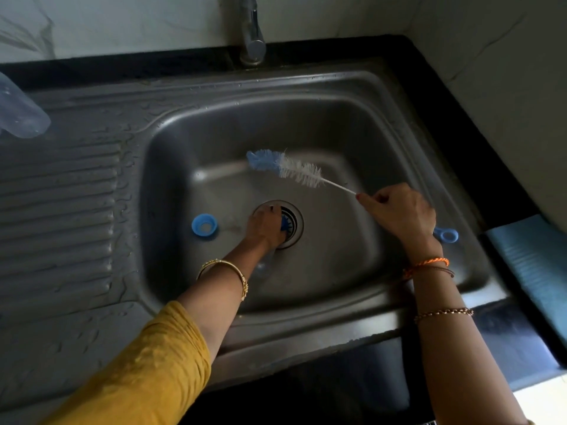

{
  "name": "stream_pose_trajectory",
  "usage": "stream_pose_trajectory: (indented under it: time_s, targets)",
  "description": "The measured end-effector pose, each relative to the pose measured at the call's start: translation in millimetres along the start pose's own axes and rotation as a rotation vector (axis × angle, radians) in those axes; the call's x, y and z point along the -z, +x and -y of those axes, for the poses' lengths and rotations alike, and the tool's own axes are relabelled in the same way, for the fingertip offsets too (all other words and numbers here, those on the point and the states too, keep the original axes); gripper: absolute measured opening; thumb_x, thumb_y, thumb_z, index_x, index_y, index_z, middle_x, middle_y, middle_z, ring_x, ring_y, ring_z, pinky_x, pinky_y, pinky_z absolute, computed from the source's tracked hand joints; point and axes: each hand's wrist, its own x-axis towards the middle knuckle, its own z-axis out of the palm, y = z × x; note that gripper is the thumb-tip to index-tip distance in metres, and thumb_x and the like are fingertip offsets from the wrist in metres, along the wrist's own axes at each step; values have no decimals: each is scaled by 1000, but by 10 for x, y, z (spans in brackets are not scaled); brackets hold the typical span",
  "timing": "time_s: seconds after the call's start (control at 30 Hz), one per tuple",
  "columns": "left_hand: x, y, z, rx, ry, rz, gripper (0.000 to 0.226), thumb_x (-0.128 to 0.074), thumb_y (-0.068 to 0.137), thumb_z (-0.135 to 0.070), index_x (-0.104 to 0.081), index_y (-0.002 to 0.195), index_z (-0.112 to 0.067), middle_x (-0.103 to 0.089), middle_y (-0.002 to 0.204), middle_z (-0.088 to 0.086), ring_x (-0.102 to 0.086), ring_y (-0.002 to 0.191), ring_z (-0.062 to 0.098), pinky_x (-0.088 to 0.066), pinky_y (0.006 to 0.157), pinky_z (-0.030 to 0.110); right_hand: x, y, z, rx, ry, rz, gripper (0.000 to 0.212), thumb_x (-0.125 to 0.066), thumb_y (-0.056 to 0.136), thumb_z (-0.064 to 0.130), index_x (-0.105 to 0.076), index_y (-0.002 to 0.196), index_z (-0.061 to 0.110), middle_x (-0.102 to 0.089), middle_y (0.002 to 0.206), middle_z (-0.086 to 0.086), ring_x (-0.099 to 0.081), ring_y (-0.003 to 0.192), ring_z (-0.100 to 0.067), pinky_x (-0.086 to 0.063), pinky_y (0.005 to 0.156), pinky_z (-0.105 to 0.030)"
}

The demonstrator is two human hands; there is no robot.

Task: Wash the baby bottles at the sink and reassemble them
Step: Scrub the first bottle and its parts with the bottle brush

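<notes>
My left hand [266,226] reaches down to the drain [293,223] at the bottom of the steel sink [171,142] and grips a small blue part [285,223] there; most of that part is hidden by my fingers. A blue bottle ring [204,226] lies on the sink floor to the left of it. My right hand [402,211] holds a bottle brush by its handle, its blue loop end [446,234] sticking out behind my wrist. The brush's blue and white bristles [283,167] hover above the basin, pointing left.
The tap [252,32] stands at the back, above the basin, with no water running. A clear plastic bottle [21,113] lies at the far left on the ribbed, wet drainboard [58,216]. A blue cloth [534,268] lies on the dark counter to the right.
</notes>
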Motion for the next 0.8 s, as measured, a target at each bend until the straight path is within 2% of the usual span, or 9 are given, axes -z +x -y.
stream_pose_trajectory:
  time_s: [0.13,0.2,0.37,0.47,0.53,0.6,0.63,0.7,0.8]
  targets:
    - [24,21,2,-16,-58,-55,53,-59,86,-30,-41,131,-11,-46,134,14,-45,121,31,-38,96,38,0,-2,0,-11,1,-15,37,-51,88,50,-68,86,17,-64,92,-7,-59,91,-28,-39,71,-30]
    - [67,21,10,16,-191,-67,50,-61,86,-32,-43,128,-12,-48,130,13,-47,118,31,-39,94,38,5,1,-1,-12,-6,-19,39,-50,88,51,-69,88,16,-64,93,-7,-59,92,-30,-39,72,-31]
    - [385,-7,74,263,-786,-309,38,-65,83,-36,-58,111,-11,-62,111,11,-59,100,25,-44,78,30,24,-6,33,8,27,-42,43,-48,88,53,-69,84,16,-65,92,-8,-60,90,-30,-38,70,-30]
    - [740,-58,221,484,-1213,-444,43,-62,85,-39,-60,113,-7,-64,109,15,-61,94,25,-42,70,27,48,-37,39,12,27,-115,43,-49,87,55,-69,85,17,-66,95,-10,-60,94,-32,-36,69,-29]
    - [1029,-127,359,563,-1521,-473,49,-58,87,-44,-55,118,-7,-61,97,11,-56,80,20,-42,66,30,59,-60,40,43,38,-181,41,-51,86,55,-69,84,19,-67,92,-9,-60,93,-33,-37,68,-29]
    - [1367,-212,492,537,-1726,-529,49,-51,90,-45,-51,121,-7,-53,81,6,-52,72,16,-44,67,30,58,-100,70,114,62,-278,38,-53,85,53,-69,82,19,-68,88,-9,-61,91,-33,-37,67,-30]
    - [1521,-245,555,504,-1787,-560,50,-49,92,-44,-49,124,-5,-54,83,6,-55,78,18,-46,75,31,56,-118,93,155,78,-338,37,-55,85,52,-70,82,19,-69,87,-9,-61,90,-33,-38,67,-31]
    - [1763,-327,651,439,-1884,-589,51,-47,93,-41,-44,129,-5,-58,102,11,-57,101,23,-45,89,33,45,-161,134,240,112,-440,35,-57,86,49,-70,81,17,-70,83,-9,-63,87,-34,-41,66,-32]
    - [1944,-476,711,365,-2004,-617,41,-53,90,-32,-47,122,-7,-54,111,13,-58,101,24,-49,81,32,30,-237,182,344,133,-536,31,-60,86,43,-70,79,15,-71,78,-9,-65,79,-33,-42,64,-32]
